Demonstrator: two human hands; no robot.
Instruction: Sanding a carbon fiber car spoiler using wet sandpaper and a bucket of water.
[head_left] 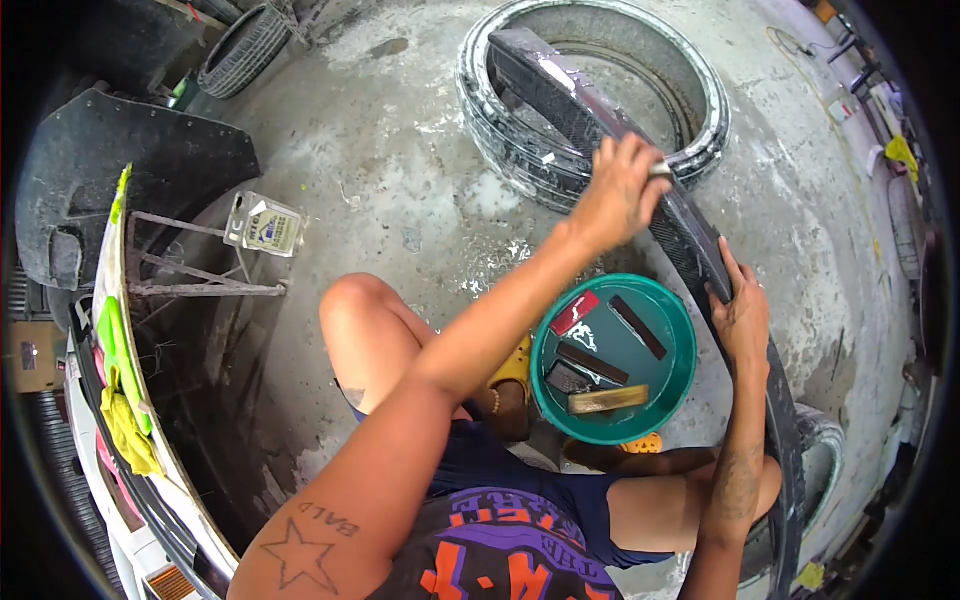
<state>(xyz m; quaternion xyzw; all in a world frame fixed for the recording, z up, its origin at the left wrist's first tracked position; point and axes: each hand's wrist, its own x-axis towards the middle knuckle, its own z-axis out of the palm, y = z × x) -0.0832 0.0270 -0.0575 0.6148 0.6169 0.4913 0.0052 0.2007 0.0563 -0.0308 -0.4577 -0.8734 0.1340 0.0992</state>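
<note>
A long, dark, wet car trim piece [690, 235] runs from the upper middle down past my right side. Its far end lies across a tire [475, 130] on the floor. My left hand [625, 190] presses on the trim's upper face, fingers curled over a small pale-edged piece that is mostly hidden. Lower along the trim, my right hand [740, 310] grips its edge, fingers over the near face. Beneath my arms a green basin [688, 385] of water holds dark sanding blocks [637, 327], a red pad [575, 314] and a tan block [608, 399].
A second tire [825, 450] is under the trim near my right knee. On the left stand a metal frame stand [210, 290], a pale-edged panel with a yellow cloth [130, 425], and a black panel [150, 150]. Another tire [243, 50] leans at far left. The concrete floor is wet.
</note>
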